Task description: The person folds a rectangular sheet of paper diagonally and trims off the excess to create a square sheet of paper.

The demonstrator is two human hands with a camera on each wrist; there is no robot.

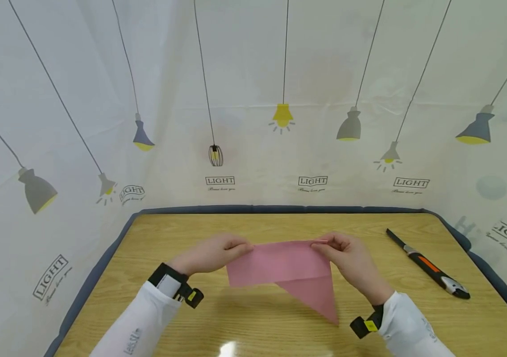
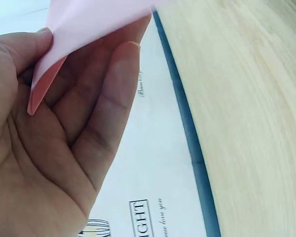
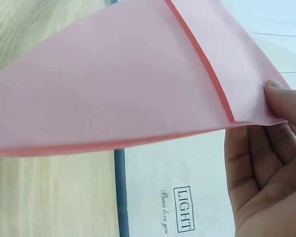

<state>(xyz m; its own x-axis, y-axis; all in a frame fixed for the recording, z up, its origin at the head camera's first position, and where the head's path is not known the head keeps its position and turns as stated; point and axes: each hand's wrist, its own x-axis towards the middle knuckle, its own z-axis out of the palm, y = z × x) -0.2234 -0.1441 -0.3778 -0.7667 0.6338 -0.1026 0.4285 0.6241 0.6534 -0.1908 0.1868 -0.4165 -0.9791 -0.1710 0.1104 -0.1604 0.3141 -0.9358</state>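
Note:
A sheet of pink paper (image 1: 280, 263), folded over along its upper part, is held up above the wooden table. Its lower right portion hangs down to a point. The left hand (image 1: 219, 254) pinches the upper left corner between thumb and fingers. At the upper right corner, the right hand (image 1: 350, 258) pinches the paper in the same manner. In the left wrist view the folded edge of the paper (image 2: 84, 29) curves between thumb and palm. The right wrist view shows a straight flap edge across the paper (image 3: 138, 74), with the thumb pressed on the folded strip.
A utility knife (image 1: 432, 267) with a black and orange handle lies on the right side of the wooden table (image 1: 168, 317). Dark padding (image 1: 280, 209) runs along the table's edge. Behind it hangs a white curtain (image 1: 253, 59) printed with lamps.

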